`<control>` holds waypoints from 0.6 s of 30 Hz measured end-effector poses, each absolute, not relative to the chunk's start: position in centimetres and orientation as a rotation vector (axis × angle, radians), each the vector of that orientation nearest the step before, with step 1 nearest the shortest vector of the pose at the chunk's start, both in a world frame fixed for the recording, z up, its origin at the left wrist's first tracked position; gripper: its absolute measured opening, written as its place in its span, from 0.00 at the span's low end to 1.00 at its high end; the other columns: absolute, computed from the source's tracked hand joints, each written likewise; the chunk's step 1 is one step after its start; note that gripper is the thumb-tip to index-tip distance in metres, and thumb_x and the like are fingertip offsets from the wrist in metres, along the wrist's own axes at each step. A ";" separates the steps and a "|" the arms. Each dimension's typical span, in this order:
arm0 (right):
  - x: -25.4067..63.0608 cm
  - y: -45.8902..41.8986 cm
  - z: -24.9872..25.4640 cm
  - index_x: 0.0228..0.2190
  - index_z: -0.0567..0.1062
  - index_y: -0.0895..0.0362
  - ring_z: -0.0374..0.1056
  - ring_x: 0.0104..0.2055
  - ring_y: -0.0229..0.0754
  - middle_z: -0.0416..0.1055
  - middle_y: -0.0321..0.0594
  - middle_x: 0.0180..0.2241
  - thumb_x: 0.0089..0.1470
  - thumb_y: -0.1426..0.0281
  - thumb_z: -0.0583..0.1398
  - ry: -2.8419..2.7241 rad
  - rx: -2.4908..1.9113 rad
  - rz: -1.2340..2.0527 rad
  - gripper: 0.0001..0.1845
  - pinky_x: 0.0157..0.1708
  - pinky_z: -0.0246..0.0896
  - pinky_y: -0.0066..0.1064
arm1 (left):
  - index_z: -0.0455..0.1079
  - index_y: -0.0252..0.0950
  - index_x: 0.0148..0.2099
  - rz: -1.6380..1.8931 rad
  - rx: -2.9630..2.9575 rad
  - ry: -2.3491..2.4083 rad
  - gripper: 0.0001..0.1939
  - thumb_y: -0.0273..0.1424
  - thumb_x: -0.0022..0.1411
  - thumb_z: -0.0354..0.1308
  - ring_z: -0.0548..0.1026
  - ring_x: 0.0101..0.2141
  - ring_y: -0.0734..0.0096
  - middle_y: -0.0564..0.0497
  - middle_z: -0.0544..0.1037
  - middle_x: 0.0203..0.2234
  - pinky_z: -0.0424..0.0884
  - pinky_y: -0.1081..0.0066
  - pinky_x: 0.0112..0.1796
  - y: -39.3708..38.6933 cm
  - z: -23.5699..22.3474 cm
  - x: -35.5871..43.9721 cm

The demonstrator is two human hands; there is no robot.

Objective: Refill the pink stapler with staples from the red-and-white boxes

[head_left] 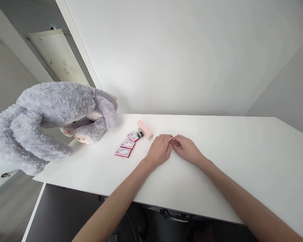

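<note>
On the white tabletop [242,158], my left hand [160,149] rests back upward, its fingers curled together. The fingertips of my right hand [187,148] meet it in a pinch. Whatever lies between the fingers, if anything, is hidden or too small to make out. A pink stapler [145,129] lies just beyond my left hand, touched by neither hand. Beside the stapler is a small black and silver staple remover [139,134]. Three small red and white boxes [123,152], apparently of staples, form a slanting row left of my left hand.
A large grey plush toy [58,102] slumps over the table's left end. The white wall [179,60] rises behind the table. Below the near edge is a dark space with a metal handle-like part [173,216]. A pale cabinet [58,55] stands beyond the opening at upper left.
</note>
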State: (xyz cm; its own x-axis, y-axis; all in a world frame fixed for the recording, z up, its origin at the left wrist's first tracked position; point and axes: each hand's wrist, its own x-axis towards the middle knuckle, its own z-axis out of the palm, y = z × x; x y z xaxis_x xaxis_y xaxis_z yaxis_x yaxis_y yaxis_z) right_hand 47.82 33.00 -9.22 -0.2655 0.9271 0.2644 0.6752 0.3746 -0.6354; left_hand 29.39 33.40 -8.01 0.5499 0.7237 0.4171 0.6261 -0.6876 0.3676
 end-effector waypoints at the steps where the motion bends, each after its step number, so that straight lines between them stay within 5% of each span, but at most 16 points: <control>1: 47.9 33.0 -9.2 0.39 0.77 0.51 0.70 0.36 0.41 0.74 0.37 0.37 0.64 0.67 0.55 -2.020 -1.358 0.560 0.11 0.37 0.65 0.35 | 0.64 0.36 0.58 0.847 2.641 1.174 0.18 0.22 0.68 0.46 0.72 0.54 0.57 0.43 0.76 0.52 0.70 0.54 0.54 33.1 -8.0 29.1; 11: 48.4 32.6 -9.0 0.40 0.78 0.51 0.71 0.37 0.41 0.76 0.37 0.39 0.63 0.66 0.55 -1.970 -1.323 0.633 0.11 0.37 0.66 0.35 | 0.65 0.36 0.58 1.125 2.662 1.921 0.17 0.30 0.68 0.55 0.57 0.66 0.43 0.34 0.62 0.62 0.57 0.44 0.63 29.7 -6.7 21.5; 15: 48.5 32.5 -9.0 0.39 0.78 0.52 0.71 0.38 0.41 0.76 0.38 0.40 0.63 0.67 0.55 -1.952 -1.318 0.649 0.11 0.38 0.66 0.36 | 0.62 0.31 0.62 1.072 2.511 2.289 0.26 0.40 0.67 0.57 0.54 0.66 0.37 0.29 0.57 0.64 0.54 0.42 0.63 29.5 -7.2 17.6; 18: 48.5 32.4 -8.9 0.39 0.77 0.52 0.71 0.38 0.41 0.77 0.38 0.40 0.63 0.67 0.55 -1.941 -1.316 0.659 0.11 0.39 0.66 0.36 | 0.61 0.27 0.62 1.016 2.389 2.451 0.31 0.46 0.67 0.56 0.59 0.63 0.35 0.28 0.63 0.60 0.56 0.42 0.61 29.6 -7.9 15.8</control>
